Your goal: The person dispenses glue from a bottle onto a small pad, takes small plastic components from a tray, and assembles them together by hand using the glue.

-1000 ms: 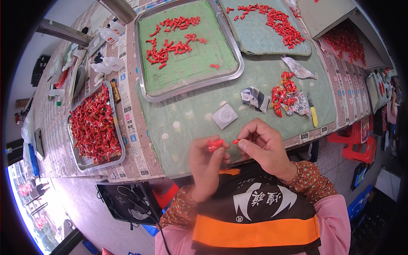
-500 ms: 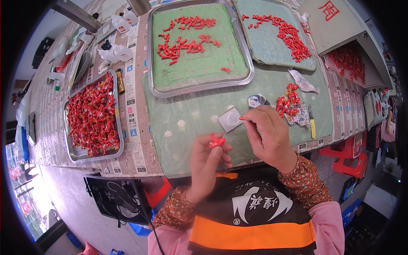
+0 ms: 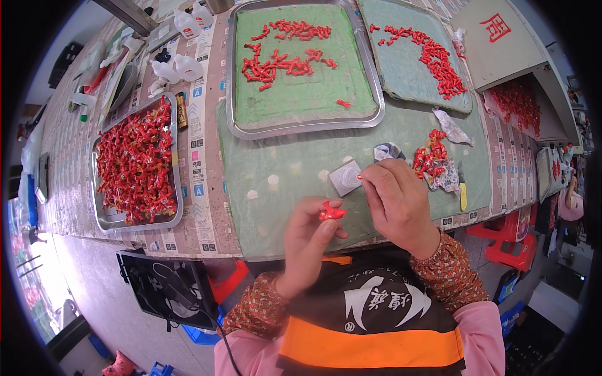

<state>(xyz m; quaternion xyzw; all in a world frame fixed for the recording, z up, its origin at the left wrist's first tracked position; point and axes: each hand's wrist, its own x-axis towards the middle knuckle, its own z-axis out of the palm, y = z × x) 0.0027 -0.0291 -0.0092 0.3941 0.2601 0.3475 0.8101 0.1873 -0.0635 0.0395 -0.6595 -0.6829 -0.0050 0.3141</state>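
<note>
My left hand (image 3: 310,235) holds a small glossy red figurine (image 3: 332,212) between thumb and fingers, just above the near edge of the green mat. My right hand (image 3: 398,203) pinches a tiny red-tipped piece (image 3: 360,177) whose full shape its fingers hide. That piece is at the right edge of a small grey-white square dish (image 3: 344,178) with a round hollow. Just beyond my right hand lies a crumpled dark-and-white cloth (image 3: 387,151). Several red figurines (image 3: 430,156) are heaped to its right, by a patterned rag (image 3: 448,177).
A metal tray (image 3: 307,130) with a green liner and a blue-green board (image 3: 401,75) carry small red parts. At left, another metal tray (image 3: 180,207) is full of red figurines. A yellow-handled knife (image 3: 463,194) lies right. White bottles (image 3: 188,67) stand far left.
The whole view has shifted a little, moving the table items rightward and upward. The figurine in my left hand has turned slightly. My right hand keeps its pinch beside the dish.
</note>
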